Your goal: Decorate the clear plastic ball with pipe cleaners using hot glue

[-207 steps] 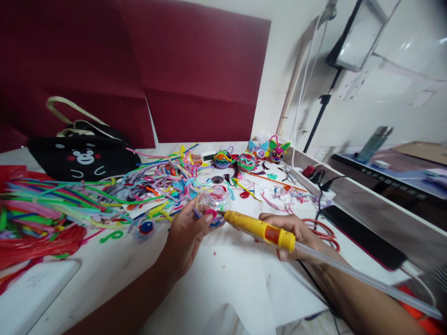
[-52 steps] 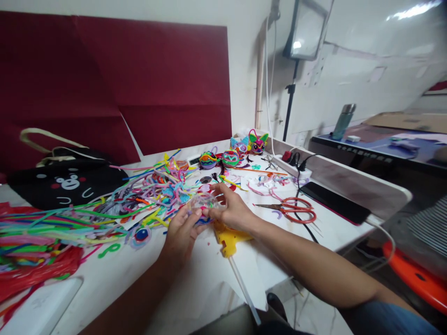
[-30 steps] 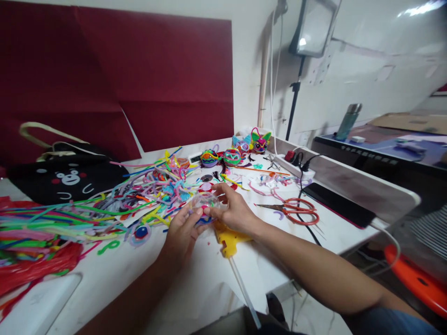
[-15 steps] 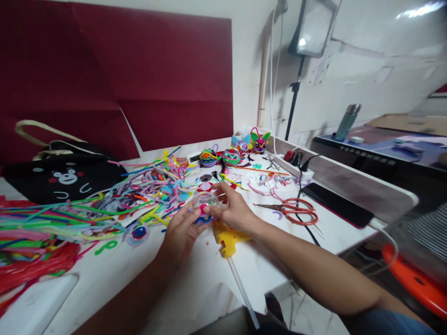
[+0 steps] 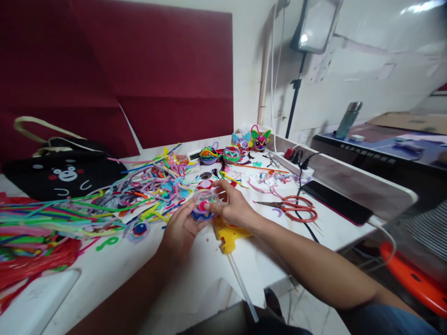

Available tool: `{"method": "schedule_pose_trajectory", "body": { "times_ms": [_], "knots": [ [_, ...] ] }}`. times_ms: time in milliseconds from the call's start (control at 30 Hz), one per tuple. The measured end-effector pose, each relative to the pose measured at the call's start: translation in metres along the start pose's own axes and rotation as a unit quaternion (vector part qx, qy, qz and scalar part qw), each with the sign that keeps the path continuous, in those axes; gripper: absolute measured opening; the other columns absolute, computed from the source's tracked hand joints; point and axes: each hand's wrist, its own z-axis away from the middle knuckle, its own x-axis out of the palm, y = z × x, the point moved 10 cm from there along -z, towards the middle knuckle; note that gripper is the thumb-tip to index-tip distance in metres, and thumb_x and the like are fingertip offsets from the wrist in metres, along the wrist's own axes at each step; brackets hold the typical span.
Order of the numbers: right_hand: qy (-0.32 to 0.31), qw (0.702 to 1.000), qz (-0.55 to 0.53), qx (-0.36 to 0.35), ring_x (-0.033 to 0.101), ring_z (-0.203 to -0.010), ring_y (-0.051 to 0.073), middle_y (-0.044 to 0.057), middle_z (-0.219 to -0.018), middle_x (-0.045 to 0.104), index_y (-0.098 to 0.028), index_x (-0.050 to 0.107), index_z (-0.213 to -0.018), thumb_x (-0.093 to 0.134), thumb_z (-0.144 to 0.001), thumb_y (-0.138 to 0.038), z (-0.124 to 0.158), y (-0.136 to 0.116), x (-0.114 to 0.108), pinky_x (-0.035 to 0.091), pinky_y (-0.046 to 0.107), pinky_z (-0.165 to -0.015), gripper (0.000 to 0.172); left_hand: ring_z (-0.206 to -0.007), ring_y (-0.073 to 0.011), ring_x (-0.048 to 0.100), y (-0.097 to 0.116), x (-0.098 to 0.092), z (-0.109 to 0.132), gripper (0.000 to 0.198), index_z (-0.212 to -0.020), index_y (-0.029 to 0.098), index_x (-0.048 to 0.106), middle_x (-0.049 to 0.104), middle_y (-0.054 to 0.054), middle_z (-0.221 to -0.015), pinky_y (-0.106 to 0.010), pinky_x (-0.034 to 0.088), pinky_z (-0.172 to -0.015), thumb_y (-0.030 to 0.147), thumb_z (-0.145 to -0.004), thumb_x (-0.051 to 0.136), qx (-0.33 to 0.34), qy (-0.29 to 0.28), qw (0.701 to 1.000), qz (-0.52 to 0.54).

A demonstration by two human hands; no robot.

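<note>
Pipe cleaners (image 5: 153, 186) are heaped on the surface (image 5: 129, 279) at left. At centre, the left hand (image 5: 181, 225) holds one side of a clear, pink-spotted ball (image 5: 201, 204), the right hand (image 5: 231, 204) the other. Rightward lie a yellow glue gun (image 5: 226, 236), orange-handled scissors (image 5: 284, 204) and a phone (image 5: 337, 203).

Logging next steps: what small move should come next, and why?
Likely best: a light press by the right hand on the small round pink piece. Its thumb appears to rest there, the left hand steadies the clear round plastic shell, and the yellow plastic glue gun lies unheld.
</note>
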Motion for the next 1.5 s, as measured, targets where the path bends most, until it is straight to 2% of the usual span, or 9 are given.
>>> {"method": "schedule_pose_trajectory", "body": {
  "times_ms": [167, 300, 633, 1133, 1300, 1500],
  "knots": [
    [-0.003, 1.000, -0.019, 0.009, 0.058, -0.083, 0.016, 0.003, -0.103, 0.061, -0.022, 0.054, -0.119, 0.076, -0.068, -0.033, -0.001, 0.003, 0.000, 0.049, 0.031, -0.073, 0.057, -0.125, -0.0300, 0.055, -0.005, -0.003, -0.001, 0.038, -0.125, 0.017, 0.060, 0.065, -0.012, -0.127, -0.051, 0.051, -0.097, 0.026, -0.089, 0.052, -0.038, 0.024, 0.998, 0.039],
    [-0.009, 0.999, -0.039, 0.020, 0.058, -0.081, 0.016, 0.004, -0.104, 0.060, -0.021, 0.053, -0.120, 0.076, -0.067, -0.034, -0.003, 0.007, 0.001, 0.049, 0.030, -0.070, 0.059, -0.125, -0.0294, 0.055, -0.007, -0.008, -0.002, 0.038, -0.127, 0.015, 0.058, 0.064, -0.013, -0.129, -0.052, 0.050, -0.099, 0.024, -0.091, 0.049, -0.040, 0.033, 0.997, 0.048],
    [-0.015, 0.998, -0.055, 0.031, 0.058, -0.079, 0.016, 0.003, -0.103, 0.058, -0.022, 0.053, -0.117, 0.077, -0.065, -0.037, -0.005, 0.012, 0.003, 0.049, 0.030, -0.068, 0.060, -0.120, -0.0312, 0.058, -0.006, -0.013, -0.002, 0.034, -0.121, 0.010, 0.060, 0.063, -0.017, -0.129, -0.056, 0.049, -0.098, 0.017, -0.092, 0.045, -0.031, 0.066, 0.997, 0.034],
    [-0.017, 0.996, -0.083, 0.040, 0.057, -0.077, 0.015, 0.003, -0.102, 0.058, -0.022, 0.054, -0.115, 0.076, -0.065, -0.041, -0.003, 0.009, 0.004, 0.048, 0.031, -0.068, 0.058, -0.119, -0.0306, 0.059, -0.006, -0.014, -0.003, 0.036, -0.125, 0.010, 0.059, 0.064, -0.016, -0.127, -0.055, 0.051, -0.096, 0.018, -0.093, 0.044, -0.035, 0.069, 0.996, 0.037],
    [-0.007, 0.990, -0.125, 0.060, 0.057, -0.076, 0.015, 0.002, -0.095, 0.058, -0.022, 0.055, -0.109, 0.070, -0.070, -0.042, -0.003, 0.006, 0.002, 0.047, 0.029, -0.068, 0.046, -0.120, -0.0295, 0.059, -0.007, -0.014, -0.004, 0.036, -0.125, 0.011, 0.059, 0.064, -0.016, -0.127, -0.053, 0.051, -0.096, 0.018, -0.092, 0.045, -0.036, 0.049, 0.997, 0.044],
    [0.010, 0.990, -0.121, 0.077, 0.057, -0.079, 0.016, 0.000, -0.085, 0.059, -0.022, 0.058, -0.099, 0.061, -0.079, -0.039, -0.007, 0.006, -0.004, 0.044, 0.029, -0.071, 0.027, -0.102, -0.0265, 0.068, -0.008, -0.014, -0.003, 0.040, -0.131, 0.011, 0.055, 0.069, -0.017, -0.119, -0.048, 0.055, -0.090, 0.021, -0.094, 0.043, -0.051, 0.052, 0.996, 0.046]
  ]
}}
